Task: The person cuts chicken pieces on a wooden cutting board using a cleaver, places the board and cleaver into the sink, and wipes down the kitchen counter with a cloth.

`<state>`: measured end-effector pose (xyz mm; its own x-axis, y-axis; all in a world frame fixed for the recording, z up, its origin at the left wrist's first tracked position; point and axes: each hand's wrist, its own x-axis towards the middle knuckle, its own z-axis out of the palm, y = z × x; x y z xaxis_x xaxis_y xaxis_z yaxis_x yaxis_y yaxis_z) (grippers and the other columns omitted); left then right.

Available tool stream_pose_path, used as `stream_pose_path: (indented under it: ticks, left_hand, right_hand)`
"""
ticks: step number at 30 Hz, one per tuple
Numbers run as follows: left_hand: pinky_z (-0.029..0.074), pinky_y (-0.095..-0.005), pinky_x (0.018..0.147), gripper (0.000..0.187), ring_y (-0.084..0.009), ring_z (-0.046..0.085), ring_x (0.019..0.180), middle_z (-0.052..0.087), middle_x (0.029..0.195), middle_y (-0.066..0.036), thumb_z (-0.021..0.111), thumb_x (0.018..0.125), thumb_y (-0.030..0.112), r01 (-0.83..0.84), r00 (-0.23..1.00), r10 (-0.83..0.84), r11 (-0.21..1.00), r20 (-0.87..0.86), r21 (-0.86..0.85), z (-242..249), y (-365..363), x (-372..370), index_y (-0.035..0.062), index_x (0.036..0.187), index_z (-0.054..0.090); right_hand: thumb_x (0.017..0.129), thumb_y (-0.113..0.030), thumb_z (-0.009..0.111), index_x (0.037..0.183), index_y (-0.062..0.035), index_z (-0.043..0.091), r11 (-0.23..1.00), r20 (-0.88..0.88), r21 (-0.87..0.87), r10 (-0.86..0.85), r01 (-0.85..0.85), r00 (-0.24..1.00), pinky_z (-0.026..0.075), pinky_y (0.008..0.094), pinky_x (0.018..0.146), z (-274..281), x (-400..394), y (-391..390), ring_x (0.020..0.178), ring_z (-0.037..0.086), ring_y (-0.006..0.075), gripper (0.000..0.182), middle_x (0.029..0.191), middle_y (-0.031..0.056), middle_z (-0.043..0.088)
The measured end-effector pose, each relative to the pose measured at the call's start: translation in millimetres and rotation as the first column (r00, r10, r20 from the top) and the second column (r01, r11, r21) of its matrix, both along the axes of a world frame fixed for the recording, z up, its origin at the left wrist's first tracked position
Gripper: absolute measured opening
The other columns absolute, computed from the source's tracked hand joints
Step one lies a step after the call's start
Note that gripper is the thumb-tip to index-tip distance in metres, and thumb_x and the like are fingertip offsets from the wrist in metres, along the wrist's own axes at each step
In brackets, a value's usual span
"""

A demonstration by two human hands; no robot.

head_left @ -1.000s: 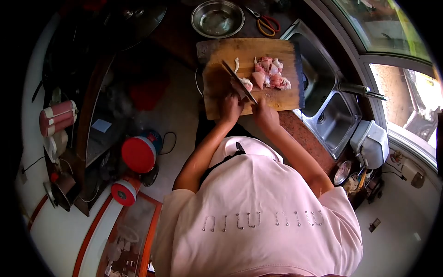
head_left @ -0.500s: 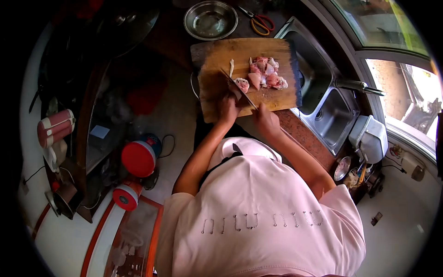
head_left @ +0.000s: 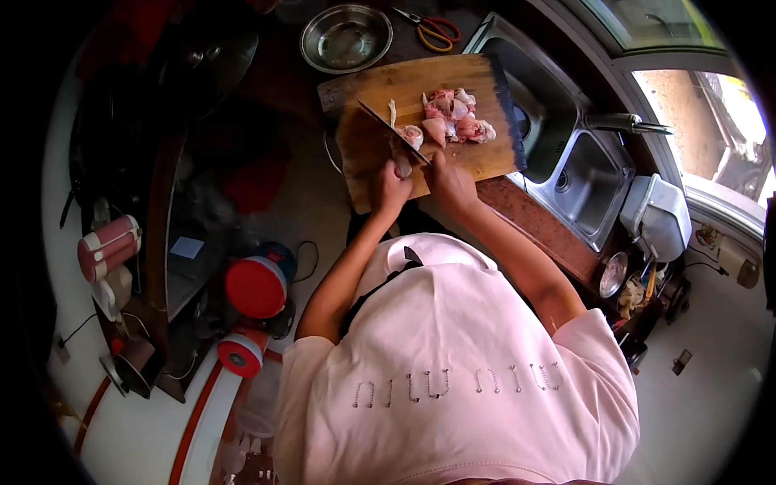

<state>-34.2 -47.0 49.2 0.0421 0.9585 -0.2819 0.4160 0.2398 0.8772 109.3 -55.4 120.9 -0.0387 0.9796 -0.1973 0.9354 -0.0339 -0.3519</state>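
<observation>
A wooden cutting board [head_left: 365, 149] lies on the counter with a pile of raw chicken pieces [head_left: 453, 120] on its far half. My right hand [head_left: 450, 184] grips the handle of a knife [head_left: 386, 125], whose blade slants up and left across the board. My left hand [head_left: 389, 190] is closed on a pale chicken piece [head_left: 402, 166] at the board's near edge, just under the blade. Another cut piece [head_left: 413, 135] lies beside the blade.
A steel bowl [head_left: 346, 38] and red-handled scissors [head_left: 430, 31] lie beyond the board. A double sink [head_left: 584, 182] with its faucet [head_left: 624, 123] is to the right, and a white appliance [head_left: 659, 217] stands past it. Red-lidded containers [head_left: 255, 287] stand on the floor at left.
The view has shifted, so the board now sits higher and further left. Both hands moved with it; the knife stays over the piece held by my left hand, near the pile.
</observation>
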Motion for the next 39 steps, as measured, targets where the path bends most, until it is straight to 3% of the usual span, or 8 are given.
stream_pose_path:
  ticks: [2,4,8,15,18,26,32,39]
  left_hand:
    - [0.035,-0.0287,0.053,0.015,-0.0136,0.039,0.058,0.038,0.062,-0.002,0.054,0.068,0.007,-0.131,0.952,0.119,0.991,0.283,0.026,-4.1,2.7,-9.5,0.0073,0.070,0.040]
    - [0.031,-0.0253,0.051,0.013,-0.0080,0.035,0.060,0.034,0.064,0.004,0.051,0.070,0.006,-0.131,0.860,0.252,0.949,0.443,-0.286,36.3,10.6,-24.6,0.0096,0.070,0.038]
    - [0.031,-0.0201,0.044,0.009,-0.0058,0.040,0.054,0.043,0.066,0.004,0.047,0.075,0.007,-0.124,0.788,0.323,0.917,0.525,-0.379,79.1,19.1,-38.2,0.0136,0.075,0.041]
    - [0.040,-0.0273,0.047,0.014,-0.0121,0.042,0.064,0.040,0.083,-0.001,0.048,0.081,0.009,-0.129,0.910,0.163,0.985,0.382,-0.114,36.0,32.9,-13.3,0.0097,0.090,0.038]
    - [0.045,-0.0428,0.065,0.022,-0.0343,0.058,0.076,0.056,0.087,-0.014,0.053,0.084,0.015,-0.054,0.996,0.040,0.981,0.083,0.186,-32.8,41.5,6.7,0.0094,0.099,0.039]
    - [0.047,-0.0493,0.071,0.035,-0.0409,0.058,0.088,0.059,0.093,-0.017,0.068,0.071,0.013,0.286,0.922,-0.175,0.909,-0.345,0.304,11.2,63.4,24.5,0.0115,0.101,0.049]
    - [0.047,-0.0494,0.062,0.025,-0.0399,0.059,0.076,0.061,0.084,-0.013,0.067,0.075,0.025,0.347,0.916,-0.233,0.870,-0.328,0.351,2.2,78.6,31.0,0.0115,0.088,0.051]
    - [0.048,-0.0391,0.053,0.023,-0.0313,0.061,0.060,0.060,0.063,-0.009,0.068,0.075,0.022,-0.011,0.996,0.050,0.902,-0.078,0.432,25.7,117.7,25.0,0.0082,0.081,0.050]
  right_hand:
    - [0.089,-0.030,0.053,0.090,-0.0050,0.043,1.000,0.027,-0.008,-0.021,0.022,0.999,0.047,0.0483,0.050,0.6,5.4,-16.1,0.059,0.060,0.0388,0.027,0.063,0.0192,0.061]
    - [0.088,-0.029,0.054,0.089,-0.0051,0.044,0.999,0.032,-0.024,-0.035,0.035,0.999,0.047,0.0486,0.051,1.9,12.8,-24.7,0.059,0.060,0.0391,0.026,0.064,0.0198,0.061]
    - [0.088,-0.030,0.055,0.090,-0.0052,0.044,0.996,-0.012,-0.052,-0.070,0.069,0.998,0.047,0.0504,0.054,3.9,17.5,-27.6,0.063,0.060,0.0405,0.027,0.068,0.0211,0.061]
    - [0.086,-0.035,0.059,0.090,-0.0051,0.045,0.973,-0.257,-0.097,-0.227,0.209,0.939,0.044,0.0524,0.060,22.1,50.1,-35.6,0.071,0.059,0.0443,0.033,0.072,0.0230,0.061]
    - [0.086,-0.033,0.061,0.091,-0.0050,0.048,0.938,-0.315,-0.096,-0.345,0.332,0.884,0.044,0.0509,0.060,16.6,65.8,-52.9,0.071,0.059,0.0447,0.032,0.072,0.0235,0.061]
    - [0.085,-0.030,0.062,0.094,-0.0043,0.050,0.872,-0.300,-0.105,-0.486,0.478,0.821,0.046,0.0487,0.060,15.9,74.9,-73.3,0.073,0.060,0.0444,0.030,0.073,0.0240,0.061]
    - [0.085,-0.029,0.063,0.091,-0.0027,0.052,0.821,-0.391,-0.143,-0.559,0.552,0.731,0.046,0.0461,0.058,0.3,68.5,-70.0,0.070,0.060,0.0429,0.029,0.069,0.0228,0.060]
    - [0.087,-0.024,0.063,0.094,-0.0018,0.053,0.801,-0.481,-0.182,-0.578,0.570,0.659,0.042,0.0368,0.046,14.1,69.7,-74.9,0.046,0.057,0.0286,0.025,0.056,0.0158,0.056]
